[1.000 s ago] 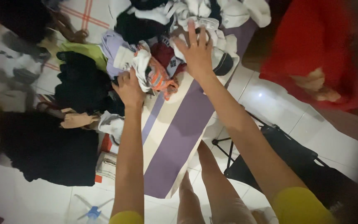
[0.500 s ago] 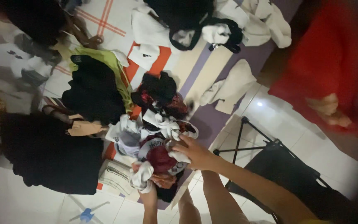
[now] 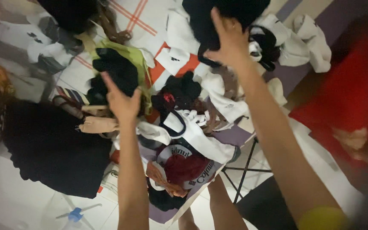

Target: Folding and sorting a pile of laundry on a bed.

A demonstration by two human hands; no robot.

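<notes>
My left hand (image 3: 122, 100) is raised with its fingers spread and holds nothing; it hovers beside a black garment (image 3: 116, 72) lying on a lime green one (image 3: 138, 57). My right hand (image 3: 231, 38) reaches far forward, fingers stretched out, and lies against a big black garment (image 3: 201, 19) at the top of the heap. Between my arms lies a jumbled pile of clothes: a white printed shirt (image 3: 196, 140), a dark red piece (image 3: 184, 168) and a small black piece (image 3: 182, 89). The pile covers a purple-striped board (image 3: 231, 136).
A large black cloth (image 3: 52, 145) lies on the white tiled floor at left. Red fabric (image 3: 350, 93) fills the right side. Black folding legs (image 3: 243, 170) stand under the board. A small blue object (image 3: 75, 214) is on the floor; my leg (image 3: 224, 208) shows below.
The pile has been dragged toward me along the board. Both hands have left it and risen: the left one to the black and green garments, the right one to the far black garment.
</notes>
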